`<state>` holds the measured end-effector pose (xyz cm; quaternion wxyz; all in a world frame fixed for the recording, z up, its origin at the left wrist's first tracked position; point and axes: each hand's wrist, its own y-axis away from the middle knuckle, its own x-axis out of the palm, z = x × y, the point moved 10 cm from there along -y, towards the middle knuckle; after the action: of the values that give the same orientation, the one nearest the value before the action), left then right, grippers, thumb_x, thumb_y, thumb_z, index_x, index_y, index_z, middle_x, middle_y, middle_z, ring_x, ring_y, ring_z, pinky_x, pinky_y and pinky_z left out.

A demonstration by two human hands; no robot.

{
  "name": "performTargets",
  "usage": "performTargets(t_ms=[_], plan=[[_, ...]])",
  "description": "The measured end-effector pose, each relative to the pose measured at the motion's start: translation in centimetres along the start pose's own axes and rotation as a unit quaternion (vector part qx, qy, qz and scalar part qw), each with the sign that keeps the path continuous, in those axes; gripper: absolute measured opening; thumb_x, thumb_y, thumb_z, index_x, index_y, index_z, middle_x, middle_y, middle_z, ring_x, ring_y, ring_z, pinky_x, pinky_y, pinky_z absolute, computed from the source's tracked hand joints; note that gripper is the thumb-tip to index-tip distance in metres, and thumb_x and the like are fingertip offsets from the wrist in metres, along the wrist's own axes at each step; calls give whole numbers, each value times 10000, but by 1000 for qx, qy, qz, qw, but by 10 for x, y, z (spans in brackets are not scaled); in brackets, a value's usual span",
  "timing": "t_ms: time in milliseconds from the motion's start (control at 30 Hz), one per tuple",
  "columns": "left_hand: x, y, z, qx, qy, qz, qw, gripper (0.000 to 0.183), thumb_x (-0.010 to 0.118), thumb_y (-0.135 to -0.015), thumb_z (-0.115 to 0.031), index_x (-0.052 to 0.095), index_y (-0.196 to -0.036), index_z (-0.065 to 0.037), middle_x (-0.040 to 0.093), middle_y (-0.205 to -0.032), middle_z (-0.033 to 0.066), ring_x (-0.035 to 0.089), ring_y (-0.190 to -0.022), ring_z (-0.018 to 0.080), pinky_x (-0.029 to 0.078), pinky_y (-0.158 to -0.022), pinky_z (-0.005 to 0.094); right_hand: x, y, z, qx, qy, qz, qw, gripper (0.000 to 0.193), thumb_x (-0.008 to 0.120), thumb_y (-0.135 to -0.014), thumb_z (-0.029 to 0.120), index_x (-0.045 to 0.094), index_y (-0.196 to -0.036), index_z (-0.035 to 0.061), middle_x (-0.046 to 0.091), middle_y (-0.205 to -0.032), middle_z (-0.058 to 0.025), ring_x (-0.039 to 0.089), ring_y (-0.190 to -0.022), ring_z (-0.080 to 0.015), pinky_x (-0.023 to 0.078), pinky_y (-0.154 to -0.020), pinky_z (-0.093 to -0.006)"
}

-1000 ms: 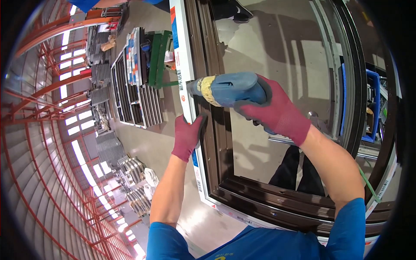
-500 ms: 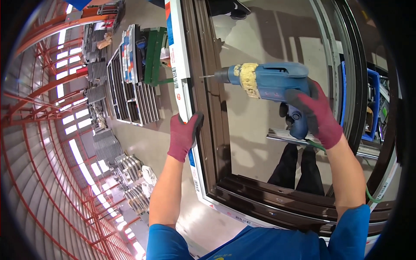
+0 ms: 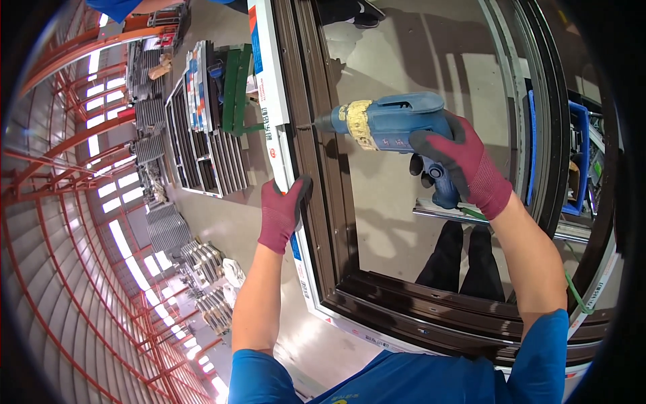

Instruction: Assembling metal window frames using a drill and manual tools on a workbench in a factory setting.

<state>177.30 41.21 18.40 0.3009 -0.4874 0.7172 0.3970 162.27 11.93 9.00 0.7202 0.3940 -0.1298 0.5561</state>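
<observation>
A brown metal frame [image 3: 342, 222], with white printed film along its outer edge, spans the middle of the view. My left hand [image 3: 279, 209], in a maroon glove with dark fingertips, is closed around its left side, thumb over the edge. In my right hand [image 3: 471, 158], gloved the same way, is a blue power drill [image 3: 410, 121] with worn yellow tape round its body. The drill lies level, chuck to the left, and its thin bit meets the brown profile above my left hand. I cannot tell how deep the bit sits.
A metal bar [image 3: 447, 214] and a green cord [image 3: 579, 294] lie near the right arm. Blue bins [image 3: 572, 161] with metal parts stand at right. Beyond the frame's left side are a green stand [image 3: 237, 87] and a profile rack [image 3: 225, 165]. Another person's shoe [image 3: 367, 15] shows at the top.
The drill and my right hand have moved left, so the chuck is closer to the frame and less of the bit shows. My left hand keeps its grip, almost unmoved.
</observation>
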Motion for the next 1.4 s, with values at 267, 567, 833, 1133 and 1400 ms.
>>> performTargets(t_ms=[267,567,833,1133,1400], plan=[[2,0,9,-27,41,4,999,195,722,-959,-127,703,-943,66,714,-745,96,663,-637,152,519,-613,328,4,-2,4,-9,12,-4,1000,560,799,-905,347,598,-1258,-39,675,-974,-97,678,-730,-142,528,-574,-294],[-1,0,2,11,6,-21,1000,200,744,-953,-133,694,-929,59,712,-742,97,665,-630,156,519,-608,335,2,-8,5,4,43,16,999,583,780,-909,299,552,-1325,-39,656,-993,-108,667,-699,-158,513,-548,-314],[-2,1,6,-8,-21,-21,1000,219,763,-943,-150,703,-959,61,734,-794,101,687,-677,167,536,-655,343,6,-6,3,-21,59,-21,998,611,794,-911,292,535,-1350,-45,656,-923,-103,678,-700,-160,519,-569,-318],[2,5,-14,-26,-20,-1,999,207,739,-950,-132,705,-954,71,726,-748,109,684,-627,167,526,-606,338,12,-13,-4,6,58,13,998,550,765,-929,273,550,-1323,-45,659,-903,-111,676,-671,-164,517,-557,-325],[3,0,-7,17,-14,0,1000,209,728,-960,-131,702,-949,76,719,-737,102,676,-606,165,520,-581,333,12,-14,-4,0,49,17,999,564,762,-943,278,535,-1345,-46,668,-946,-111,683,-698,-166,525,-565,-326]])
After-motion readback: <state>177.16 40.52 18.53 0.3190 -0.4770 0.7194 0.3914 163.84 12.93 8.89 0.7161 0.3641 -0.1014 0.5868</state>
